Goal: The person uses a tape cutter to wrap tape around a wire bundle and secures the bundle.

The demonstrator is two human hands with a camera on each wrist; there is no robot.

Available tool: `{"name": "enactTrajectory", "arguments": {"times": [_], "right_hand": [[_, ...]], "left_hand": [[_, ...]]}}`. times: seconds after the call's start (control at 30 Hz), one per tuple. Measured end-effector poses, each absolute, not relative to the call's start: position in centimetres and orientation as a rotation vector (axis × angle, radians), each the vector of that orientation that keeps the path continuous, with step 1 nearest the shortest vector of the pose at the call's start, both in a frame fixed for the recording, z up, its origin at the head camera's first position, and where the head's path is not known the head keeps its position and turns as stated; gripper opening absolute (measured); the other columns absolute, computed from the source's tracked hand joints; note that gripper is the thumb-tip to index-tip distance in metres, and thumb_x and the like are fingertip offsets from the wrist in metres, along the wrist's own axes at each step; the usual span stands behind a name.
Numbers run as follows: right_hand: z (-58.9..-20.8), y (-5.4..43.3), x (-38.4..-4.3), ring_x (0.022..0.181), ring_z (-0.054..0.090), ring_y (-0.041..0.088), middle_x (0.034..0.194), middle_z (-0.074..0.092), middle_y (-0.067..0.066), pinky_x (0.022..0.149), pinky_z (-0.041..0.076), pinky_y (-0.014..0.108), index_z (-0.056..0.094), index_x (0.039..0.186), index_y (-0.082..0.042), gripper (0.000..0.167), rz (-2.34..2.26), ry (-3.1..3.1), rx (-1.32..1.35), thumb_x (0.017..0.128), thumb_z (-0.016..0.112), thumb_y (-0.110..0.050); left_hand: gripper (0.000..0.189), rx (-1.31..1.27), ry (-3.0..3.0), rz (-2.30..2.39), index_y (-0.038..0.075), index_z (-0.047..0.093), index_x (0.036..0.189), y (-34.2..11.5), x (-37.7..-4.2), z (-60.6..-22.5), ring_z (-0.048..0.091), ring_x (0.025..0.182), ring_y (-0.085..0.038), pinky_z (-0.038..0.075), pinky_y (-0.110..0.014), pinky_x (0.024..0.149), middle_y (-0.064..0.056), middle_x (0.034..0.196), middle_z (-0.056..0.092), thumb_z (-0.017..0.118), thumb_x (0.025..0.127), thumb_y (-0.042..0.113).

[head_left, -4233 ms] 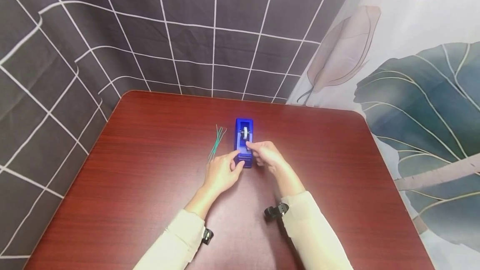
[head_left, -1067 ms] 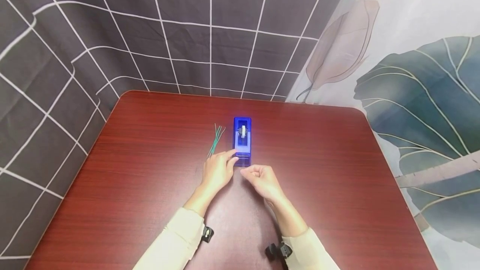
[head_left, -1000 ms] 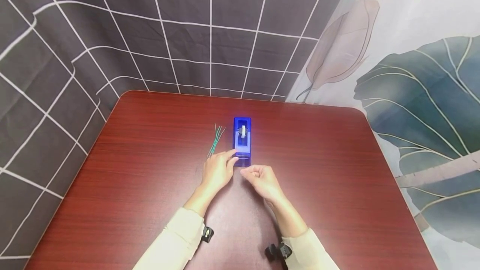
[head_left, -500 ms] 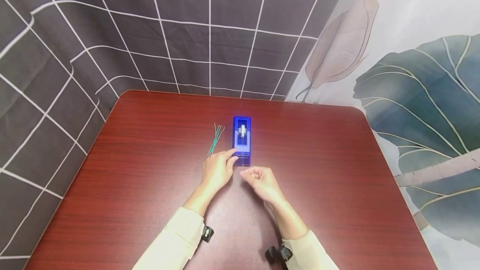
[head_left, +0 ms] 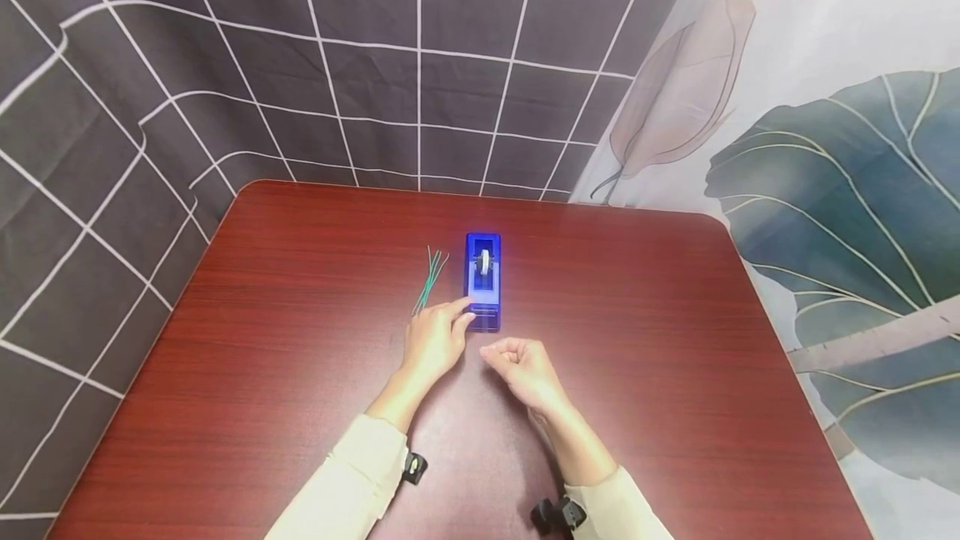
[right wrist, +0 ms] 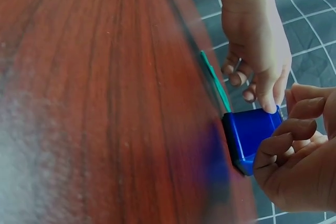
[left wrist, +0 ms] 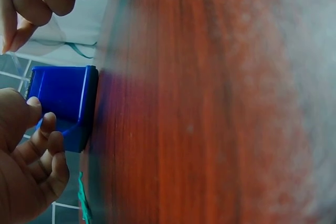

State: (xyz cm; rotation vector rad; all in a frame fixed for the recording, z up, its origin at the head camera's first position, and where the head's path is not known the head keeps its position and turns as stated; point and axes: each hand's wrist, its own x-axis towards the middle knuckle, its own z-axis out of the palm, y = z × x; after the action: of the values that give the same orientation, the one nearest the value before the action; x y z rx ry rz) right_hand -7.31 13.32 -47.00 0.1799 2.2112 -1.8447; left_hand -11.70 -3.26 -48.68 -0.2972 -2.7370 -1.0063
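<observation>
A blue tape dispenser [head_left: 483,295] stands on the table, with a roll of tape [head_left: 485,262] seated in its well. My left hand [head_left: 433,344] grips the dispenser's front end from the left, thumb and index finger at its cutter. Just in front of the dispenser, my right hand [head_left: 528,373] has its thumb and index finger pinched together, the other fingers curled. In the left wrist view, a thin clear strip of tape [left wrist: 17,65] runs from those fingertips down to the cutter edge. The dispenser's blue end face [right wrist: 252,134] shows between both hands in the right wrist view.
Several thin green wire ties [head_left: 431,280] lie in a loose bunch left of the dispenser. The red-brown wooden table [head_left: 637,315] ends at a dark gridded curtain [head_left: 375,65] behind and a leaf-patterned curtain [head_left: 832,165] on the right. A black strap device sits at each wrist.
Earlier, my right hand was over the roll; it has come back toward me past the dispenser's front. Over the last second it draws slightly nearer. My left hand stays on the dispenser.
</observation>
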Motion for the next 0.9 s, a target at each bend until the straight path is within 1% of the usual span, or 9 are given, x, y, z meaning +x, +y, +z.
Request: {"name": "enactTrajectory", "arguments": {"times": [0.3, 0.6, 0.9], "right_hand": [[-47.2, 13.1, -6.8, 0.051, 0.042, 0.006, 0.06, 0.061, 0.008, 0.049, 0.034, 0.02, 0.071, 0.095, 0.012, 0.019, -1.864, 2.21, 0.178, 0.091, 0.07, -0.007], [-47.2, 12.9, -6.3, 0.05, 0.041, 0.006, 0.061, 0.062, 0.011, 0.048, 0.033, 0.02, 0.072, 0.092, 0.007, 0.015, -1.856, 2.217, 0.157, 0.09, 0.071, -0.007], [-47.2, 13.0, -6.0, 0.048, 0.037, 0.006, 0.059, 0.06, 0.011, 0.046, 0.03, 0.02, 0.072, 0.092, 0.008, 0.017, -1.843, 2.235, 0.145, 0.091, 0.071, -0.009]], "left_hand": [[0.028, -0.296, -2.744, -0.998, 0.016, 0.074, 0.122, -3.3, -11.8, -48.9, 0.073, 0.097, -0.032, 0.056, -0.047, 0.08, -0.008, 0.104, 0.077, 0.067, 0.097, 0.026], [0.028, -0.295, -2.746, -0.988, 0.015, 0.074, 0.123, -3.3, -11.7, -48.9, 0.072, 0.097, -0.032, 0.056, -0.047, 0.08, -0.007, 0.105, 0.077, 0.067, 0.098, 0.027], [0.029, -0.286, -2.75, -0.999, 0.015, 0.074, 0.123, -3.3, -11.7, -48.8, 0.072, 0.098, -0.033, 0.056, -0.047, 0.08, -0.008, 0.105, 0.077, 0.067, 0.098, 0.027]]}}
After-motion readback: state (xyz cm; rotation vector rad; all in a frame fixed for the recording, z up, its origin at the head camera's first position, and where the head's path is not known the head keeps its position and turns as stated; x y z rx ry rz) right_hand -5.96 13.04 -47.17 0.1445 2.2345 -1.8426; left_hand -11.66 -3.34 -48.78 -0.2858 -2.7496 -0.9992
